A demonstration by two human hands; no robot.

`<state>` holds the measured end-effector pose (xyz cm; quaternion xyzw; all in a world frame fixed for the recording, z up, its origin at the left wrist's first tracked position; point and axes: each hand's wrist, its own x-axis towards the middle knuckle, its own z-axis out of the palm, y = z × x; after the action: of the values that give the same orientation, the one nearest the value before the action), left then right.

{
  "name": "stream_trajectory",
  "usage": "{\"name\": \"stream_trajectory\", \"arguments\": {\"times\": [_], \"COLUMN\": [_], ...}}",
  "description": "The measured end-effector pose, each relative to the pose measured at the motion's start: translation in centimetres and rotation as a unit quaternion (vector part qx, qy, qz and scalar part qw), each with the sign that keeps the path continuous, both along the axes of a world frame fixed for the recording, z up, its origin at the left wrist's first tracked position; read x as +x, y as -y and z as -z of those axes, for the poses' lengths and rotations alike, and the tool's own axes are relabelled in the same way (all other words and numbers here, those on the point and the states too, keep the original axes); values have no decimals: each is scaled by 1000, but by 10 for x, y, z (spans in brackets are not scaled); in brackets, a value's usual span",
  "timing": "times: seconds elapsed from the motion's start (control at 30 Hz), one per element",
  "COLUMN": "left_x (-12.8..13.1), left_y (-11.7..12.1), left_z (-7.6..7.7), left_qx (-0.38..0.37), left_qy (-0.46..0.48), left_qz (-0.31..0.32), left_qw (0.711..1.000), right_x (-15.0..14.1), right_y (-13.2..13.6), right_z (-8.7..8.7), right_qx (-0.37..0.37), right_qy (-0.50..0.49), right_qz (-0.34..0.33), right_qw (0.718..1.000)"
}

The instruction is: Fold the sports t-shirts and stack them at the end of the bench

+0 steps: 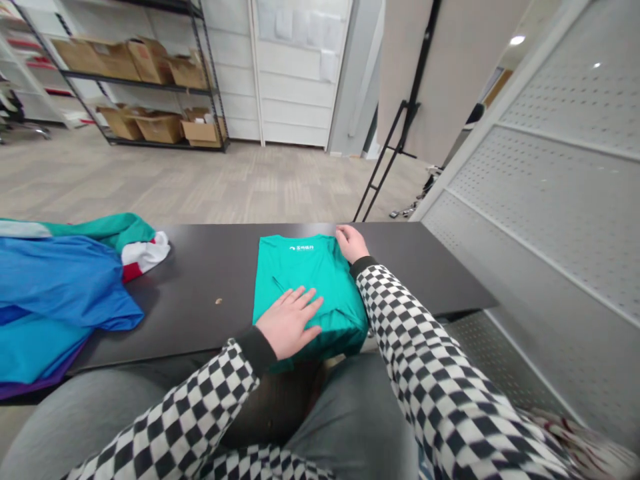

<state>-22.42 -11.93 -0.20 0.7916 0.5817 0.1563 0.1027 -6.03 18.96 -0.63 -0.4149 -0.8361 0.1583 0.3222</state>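
Observation:
A teal T-shirt (pixel 307 273) with small white lettering near its neck lies in a narrow folded shape in front of me. Its lower end hangs over the table's near edge, with some creases there. My left hand (pixel 293 320) rests flat on the lower part of the shirt, fingers spread. At the shirt's far right corner is my right hand (pixel 352 244), its fingers curled together at the fabric's edge. The fingertips there are partly hidden, though they appear to grip the cloth.
Piled clothes (pixel 75 280) in blue, green and purple cover the left of the dark table (pixel 200 267). A perforated white panel (pixel 550 167) stands along the right. Beyond the table are a black-framed stand (pixel 395 150) and a shelf with cardboard boxes (pixel 160 127).

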Motion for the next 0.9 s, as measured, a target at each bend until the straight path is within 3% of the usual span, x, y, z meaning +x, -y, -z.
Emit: {"name": "stream_trajectory", "arguments": {"times": [0.13, 0.23, 0.33, 0.43, 0.5, 0.57, 0.7, 0.8, 0.9], "left_x": [-7, -11, 4, 37, 60, 77, 87, 89, 95], "left_y": [-4, -12, -27, -41, -46, -46, -26, 6, 38], "left_z": [18, 10, -5, -15, -17, -19, -20, -5, 29], "left_qx": [-21, -17, 25, 50, 51, 65, 115, 101, 10], "left_qy": [-14, -20, -16, -17, -49, -91, -110, -18, 191], "left_qz": [1, 0, 3, 116, 175, 177, 146, 141, 69], "left_qw": [1000, 1000, 1000, 992, 982, 978, 976, 985, 979], "right_x": [42, 96, 138, 144, 133, 121, 110, 110, 109], "right_y": [58, 133, 211, 262, 277, 283, 287, 291, 295], "right_z": [-13, -11, 10, 48, 71, 84, 82, 75, 73], "right_qx": [-27, -94, -142, -199, -219, -204, -150, -117, -75], "right_qy": [-149, -223, -297, -315, -289, -259, -201, -149, -112], "right_qz": [59, 74, 158, 214, 207, 200, 186, 161, 167], "right_qw": [987, 967, 931, 903, 909, 923, 950, 969, 977]}}
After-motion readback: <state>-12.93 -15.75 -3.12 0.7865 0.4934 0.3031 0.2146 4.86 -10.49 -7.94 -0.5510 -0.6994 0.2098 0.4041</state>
